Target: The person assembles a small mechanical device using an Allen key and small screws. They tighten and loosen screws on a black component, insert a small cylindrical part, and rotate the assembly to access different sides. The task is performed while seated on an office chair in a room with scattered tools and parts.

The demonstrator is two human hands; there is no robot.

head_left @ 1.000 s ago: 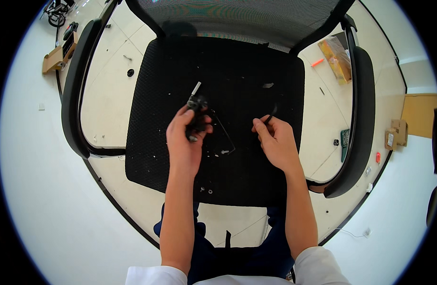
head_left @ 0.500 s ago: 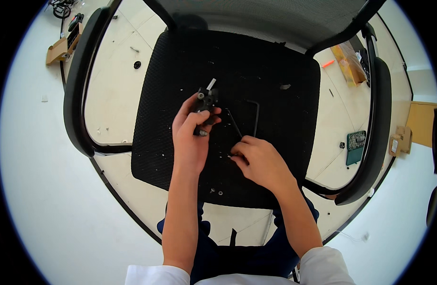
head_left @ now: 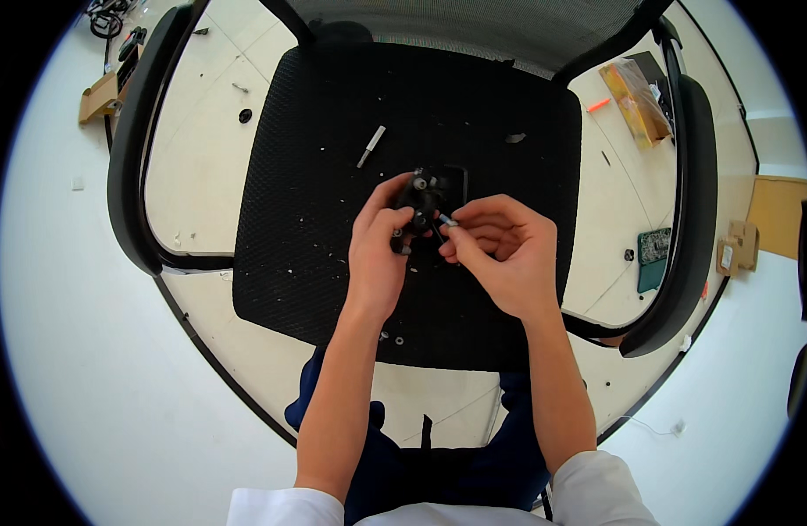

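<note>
My left hand (head_left: 379,245) is closed around a small black metal part (head_left: 419,203) with round silver bolt heads, resembling a brake caliper. Thumb and index finger of my right hand (head_left: 509,245) pinch a small silver bolt (head_left: 448,220) close to the right side of that part; I cannot tell whether they touch. Just beyond the hands lies a black hex key (head_left: 464,180) on the dark chair seat (head_left: 298,219), partly hidden by my fingers. A white-and-silver rod (head_left: 372,146) rests farther off on the seat. Small metal rings (head_left: 399,340) lie near its front edge.
Black armrests (head_left: 133,149) flank the seat, with a mesh backrest (head_left: 474,26) behind. On the floor are a yellow box (head_left: 636,103) and a green case (head_left: 653,260) at right, and an open cardboard box (head_left: 101,98) at far left.
My right hand has lifted from the seat and now holds the bolt beside the black part. My left hand has moved right with that part. The rod now shows lying on the seat.
</note>
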